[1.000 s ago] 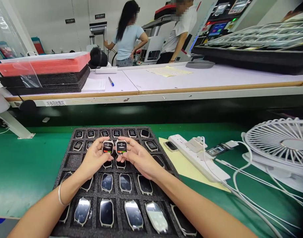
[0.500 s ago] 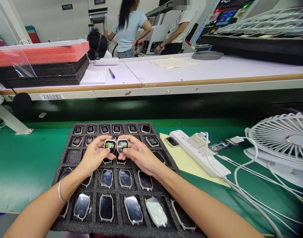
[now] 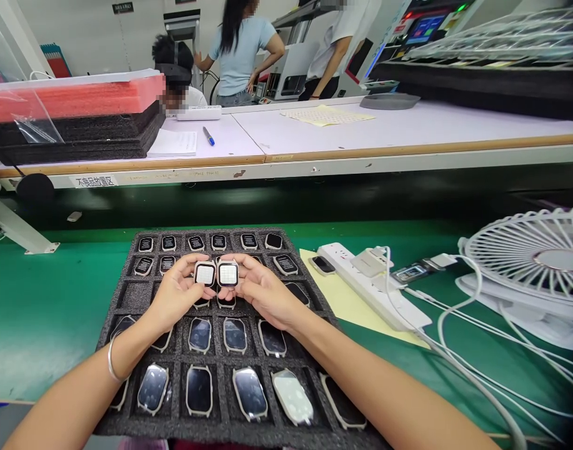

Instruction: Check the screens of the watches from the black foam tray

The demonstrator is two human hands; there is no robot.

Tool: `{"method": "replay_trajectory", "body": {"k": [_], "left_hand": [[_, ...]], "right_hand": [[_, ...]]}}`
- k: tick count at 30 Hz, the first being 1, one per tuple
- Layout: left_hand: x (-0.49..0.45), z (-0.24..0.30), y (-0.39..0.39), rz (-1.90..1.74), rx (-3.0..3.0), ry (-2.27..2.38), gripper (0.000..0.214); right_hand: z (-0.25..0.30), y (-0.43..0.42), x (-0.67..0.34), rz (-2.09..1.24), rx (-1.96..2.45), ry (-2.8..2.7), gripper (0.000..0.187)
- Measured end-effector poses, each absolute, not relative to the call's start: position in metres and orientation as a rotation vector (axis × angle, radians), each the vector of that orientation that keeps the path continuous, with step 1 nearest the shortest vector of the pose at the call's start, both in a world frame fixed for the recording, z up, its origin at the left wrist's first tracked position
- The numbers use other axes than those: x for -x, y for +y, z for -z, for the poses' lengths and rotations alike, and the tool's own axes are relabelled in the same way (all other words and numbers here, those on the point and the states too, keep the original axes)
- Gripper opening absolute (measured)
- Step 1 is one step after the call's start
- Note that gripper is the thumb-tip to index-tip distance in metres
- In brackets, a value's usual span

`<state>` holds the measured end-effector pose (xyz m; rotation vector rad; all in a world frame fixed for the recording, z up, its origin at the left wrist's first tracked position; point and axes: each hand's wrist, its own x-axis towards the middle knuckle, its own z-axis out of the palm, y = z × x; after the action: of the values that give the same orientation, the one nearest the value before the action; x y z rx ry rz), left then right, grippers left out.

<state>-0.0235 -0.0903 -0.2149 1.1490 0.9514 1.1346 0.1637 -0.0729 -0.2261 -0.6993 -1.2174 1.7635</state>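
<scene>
My left hand (image 3: 178, 290) and my right hand (image 3: 262, 294) each pinch a square smartwatch between thumb and fingers, just above a black foam tray (image 3: 135, 297). The left-hand smartwatch (image 3: 205, 273) and right-hand smartwatch (image 3: 228, 273) sit side by side, and both screens show a white grid. Several other smartwatches (image 3: 199, 390) lie in the tray's compartments, some with lit text screens and others dark. My hands hide the compartments directly beneath them. A silver bangle (image 3: 112, 362) circles my left wrist.
The tray rests on a green bench mat (image 3: 42, 312). To its right lie a yellow sheet (image 3: 347, 306), a white power strip (image 3: 361, 284), white cables (image 3: 473, 356) and a white desk fan (image 3: 525, 269). People stand beyond a white table (image 3: 361, 122).
Both watch screens have gone from dark with coloured bars to a white grid. The whole scene has shifted upward in view. My hands still hold the two watches.
</scene>
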Motion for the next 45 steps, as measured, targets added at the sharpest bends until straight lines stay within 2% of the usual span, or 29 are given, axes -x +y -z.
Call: {"method": "replay_trajectory", "body": {"k": [11,14,17,45], "left_hand": [[0.0225,0.2175,-0.0888,-1.140,-1.157,0.938,0.052],[0.0235,0.2153,-0.0897,-1.141,-1.194,1.009,0.041],[0.0246,0.2140,-0.0898,-1.137,-1.233,1.056,0.033],[0.0236,0.2203,-0.0876,-1.166,-1.189,0.956,0.042]], "right_hand": [[0.2285,-0.0713,-0.1649,-1.783,0.668,-1.183,0.044],[0.2289,-0.0714,-0.1649,-1.807,0.659,-1.161,0.035],[0.2297,-0.0715,-0.1645,-1.830,0.662,-1.146,0.034],[0.2313,-0.0715,-0.1654,-1.820,0.693,-1.147,0.037]]}}
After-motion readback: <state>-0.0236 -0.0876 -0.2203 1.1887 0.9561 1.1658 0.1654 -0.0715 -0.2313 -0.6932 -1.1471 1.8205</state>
